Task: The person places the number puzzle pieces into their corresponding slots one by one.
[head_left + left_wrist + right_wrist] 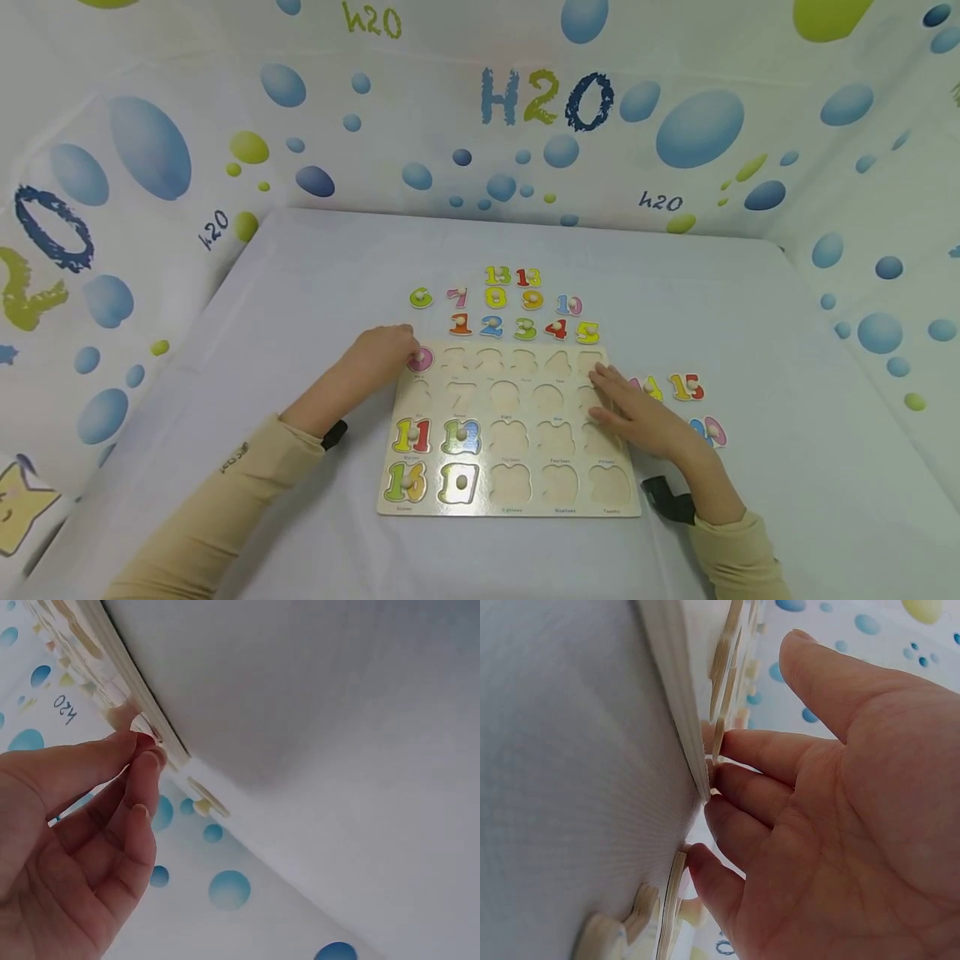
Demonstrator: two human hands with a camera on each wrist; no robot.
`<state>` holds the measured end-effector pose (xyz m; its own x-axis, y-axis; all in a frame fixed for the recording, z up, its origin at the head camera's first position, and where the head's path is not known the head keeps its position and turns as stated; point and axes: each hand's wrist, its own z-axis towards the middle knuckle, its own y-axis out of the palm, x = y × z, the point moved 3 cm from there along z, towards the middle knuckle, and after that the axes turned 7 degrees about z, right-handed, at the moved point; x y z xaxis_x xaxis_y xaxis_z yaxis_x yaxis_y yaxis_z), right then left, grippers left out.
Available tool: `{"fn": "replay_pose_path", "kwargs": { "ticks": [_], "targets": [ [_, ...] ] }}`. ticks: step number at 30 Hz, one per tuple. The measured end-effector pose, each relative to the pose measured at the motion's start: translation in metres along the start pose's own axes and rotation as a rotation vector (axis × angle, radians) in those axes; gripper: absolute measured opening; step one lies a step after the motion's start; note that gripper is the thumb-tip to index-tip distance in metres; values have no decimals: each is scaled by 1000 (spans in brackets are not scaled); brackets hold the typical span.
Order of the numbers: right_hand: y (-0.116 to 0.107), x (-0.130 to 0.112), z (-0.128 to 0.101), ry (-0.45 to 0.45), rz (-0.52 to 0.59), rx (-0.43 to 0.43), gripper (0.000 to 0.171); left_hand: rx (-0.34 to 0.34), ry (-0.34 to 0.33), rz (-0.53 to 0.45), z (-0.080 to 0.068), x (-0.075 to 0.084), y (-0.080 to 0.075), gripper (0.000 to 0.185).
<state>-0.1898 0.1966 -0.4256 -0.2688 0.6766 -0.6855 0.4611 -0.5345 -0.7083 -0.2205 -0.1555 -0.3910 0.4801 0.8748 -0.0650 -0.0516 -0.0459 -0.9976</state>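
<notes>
A wooden number puzzle board (510,510) lies on the white table. My left hand (403,350) is at the board's far left corner and pinches the knob (124,716) of a pink number piece (422,360) sitting in the corner slot. My right hand (606,393) lies flat on the board's right side, fingers straight and pointing towards the far edge. In the right wrist view the fingers (765,754) touch the board's edge (676,712). Pieces 11 (412,435), 12 (461,436) and two below them sit in the near left slots.
Loose coloured numbers (525,327) lie in rows just beyond the board. More pieces, 14 and 15 (686,387) and one nearer (711,431), lie right of the board beside my right hand. Bubble-patterned walls (697,125) enclose the table on three sides.
</notes>
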Motion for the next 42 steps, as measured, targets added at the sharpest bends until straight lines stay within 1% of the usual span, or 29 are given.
{"fn": "replay_pose_path", "kwargs": {
  "ticks": [1,3,4,6,9,10,11,13,14,17,19,20,23,25,27,29,31,33,35,39,42],
  "targets": [
    [0,0,0,-1,2,1,68,2,17,27,0,1,-1,6],
    [-1,0,0,-3,3,1,68,-20,49,53,0,0,-2,6],
    [-1,0,1,-5,4,3,68,-44,53,34,1,-2,-3,5],
    [-1,1,1,-7,7,5,68,-99,37,-76,4,-9,-4,6],
    [0,2,1,-9,13,8,67,-145,-4,-292,12,-27,-4,11],
    [0,2,1,-10,18,7,67,-148,-26,-363,16,-33,-4,14],
    [1,3,1,-9,21,4,67,-141,-42,-413,20,-39,-3,17],
    [3,3,0,-3,29,-1,68,-112,-87,-465,29,-51,0,23],
    [3,4,-1,-2,30,-4,68,-100,-126,-478,34,-56,2,24],
    [5,4,-2,2,33,-3,68,-69,-244,-486,50,-69,7,30],
    [5,4,-2,-4,29,3,68,-83,-316,-493,60,-74,11,36],
    [5,3,-2,-11,25,6,67,-104,-343,-496,65,-76,13,40],
    [4,1,-3,-31,11,14,66,-185,-391,-508,77,-80,17,52],
    [3,-1,-3,-40,4,18,65,-230,-409,-502,82,-79,18,56],
    [1,-2,-3,-45,-5,21,64,-253,-420,-472,87,-77,17,56],
    [1,-1,-3,-44,-6,22,65,-262,-444,-438,89,-75,16,53],
    [1,-1,-2,-44,-8,21,65,-257,-455,-407,90,-72,15,49],
    [1,0,-2,-44,-10,20,65,-242,-449,-379,91,-69,15,46],
    [1,1,-2,-45,-10,20,65,-219,-443,-376,91,-67,13,44],
    [1,1,-2,-48,-10,20,65,-141,-431,-397,88,-65,15,41],
    [1,1,-2,-50,-7,20,65,-63,-407,-428,84,-64,16,36]
  ]
}}
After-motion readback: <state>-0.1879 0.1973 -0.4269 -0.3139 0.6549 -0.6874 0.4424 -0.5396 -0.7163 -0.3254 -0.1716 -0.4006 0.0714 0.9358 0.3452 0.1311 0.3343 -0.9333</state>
